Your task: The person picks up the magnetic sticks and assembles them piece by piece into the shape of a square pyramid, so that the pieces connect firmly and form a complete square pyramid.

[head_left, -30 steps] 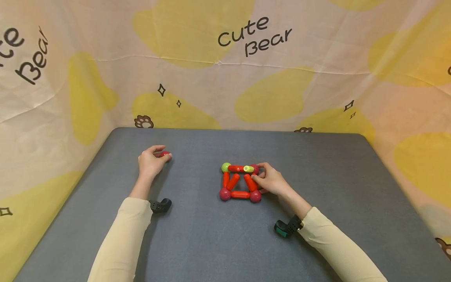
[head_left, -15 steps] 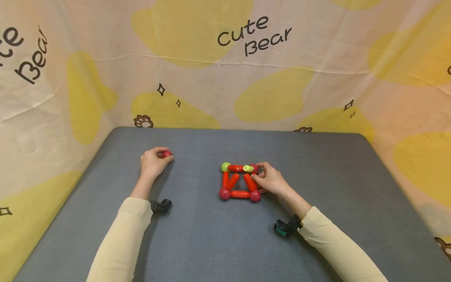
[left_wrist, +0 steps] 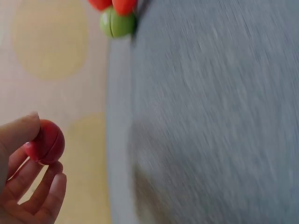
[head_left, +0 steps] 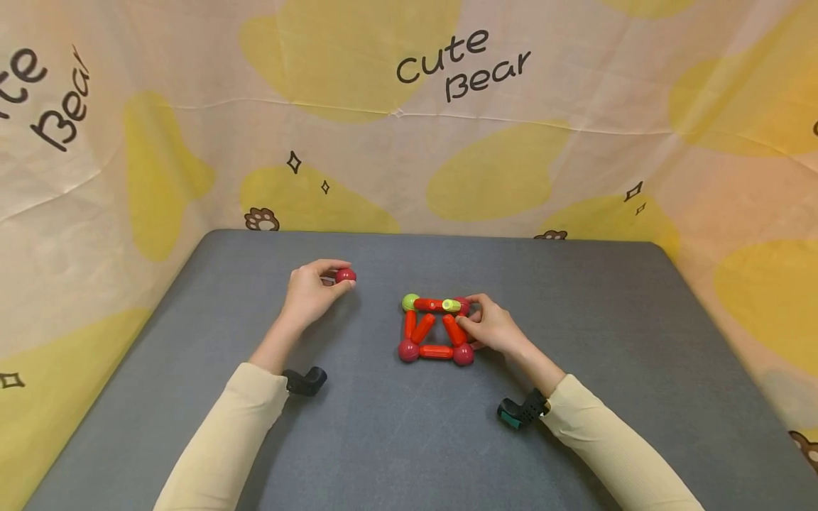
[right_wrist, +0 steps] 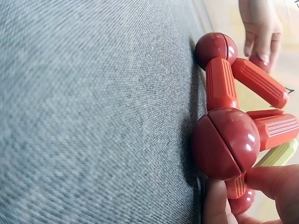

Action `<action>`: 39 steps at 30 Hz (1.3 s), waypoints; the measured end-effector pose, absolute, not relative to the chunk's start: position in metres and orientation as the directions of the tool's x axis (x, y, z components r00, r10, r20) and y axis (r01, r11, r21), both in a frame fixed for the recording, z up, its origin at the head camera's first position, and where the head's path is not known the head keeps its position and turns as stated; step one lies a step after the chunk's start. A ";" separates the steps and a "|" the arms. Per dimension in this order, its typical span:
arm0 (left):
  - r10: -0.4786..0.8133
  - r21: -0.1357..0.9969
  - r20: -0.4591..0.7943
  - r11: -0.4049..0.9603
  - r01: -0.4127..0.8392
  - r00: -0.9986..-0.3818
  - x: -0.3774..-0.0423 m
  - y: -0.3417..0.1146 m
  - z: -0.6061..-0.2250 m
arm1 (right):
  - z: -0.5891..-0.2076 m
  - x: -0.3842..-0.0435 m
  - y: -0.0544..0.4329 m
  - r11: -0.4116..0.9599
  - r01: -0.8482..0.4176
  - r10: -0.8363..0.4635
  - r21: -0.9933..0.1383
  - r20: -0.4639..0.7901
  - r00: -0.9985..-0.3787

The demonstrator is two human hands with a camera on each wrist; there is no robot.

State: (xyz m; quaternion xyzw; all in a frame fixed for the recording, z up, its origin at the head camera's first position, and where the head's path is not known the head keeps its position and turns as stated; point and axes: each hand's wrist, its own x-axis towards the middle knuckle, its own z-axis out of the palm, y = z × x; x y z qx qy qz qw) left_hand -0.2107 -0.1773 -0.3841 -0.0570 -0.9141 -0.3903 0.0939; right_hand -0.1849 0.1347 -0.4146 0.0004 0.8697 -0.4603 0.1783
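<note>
Between its thumb and fingers, my left hand [head_left: 311, 292] pinches a dark red ball [head_left: 346, 275], raised over the table to the left of a ball-and-rod frame. The frame joins red rods [head_left: 437, 352] with dark red balls [right_wrist: 225, 142] and a green ball [head_left: 410, 303] at its back left corner. Two rods lean up from the front balls, and a yellow-green rod [head_left: 450, 306] rises at the back right. My right hand [head_left: 495, 328] grips the frame's right side, thumb and fingers around a red rod [right_wrist: 236, 186] there. Its fingers partly hide the back right ball.
The grey table [head_left: 383, 440] has rounded far corners, and a patterned cloth [head_left: 358, 142] hangs behind and beside it. A black wrist camera [head_left: 307, 381] sits on the left wrist, another black camera [head_left: 522, 410] on the right.
My left hand has carried the dark red ball rightward, closer to the frame. The right hand and the frame have stayed in place.
</note>
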 end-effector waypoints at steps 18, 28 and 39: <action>0.310 0.735 0.275 0.543 0.407 -0.910 -0.189 -0.104 -0.364 | -0.416 -0.184 0.136 0.580 0.165 -0.159 -0.798 -0.309 -0.938; 0.402 0.743 0.284 0.482 0.465 -0.871 -0.188 -0.076 -0.370 | -0.415 -0.184 0.135 0.586 0.167 -0.156 -0.793 -0.313 -0.937; 0.423 0.743 0.257 0.489 0.457 -0.869 -0.189 -0.068 -0.375 | -0.416 -0.186 0.135 0.586 0.164 -0.159 -0.794 -0.310 -0.937</action>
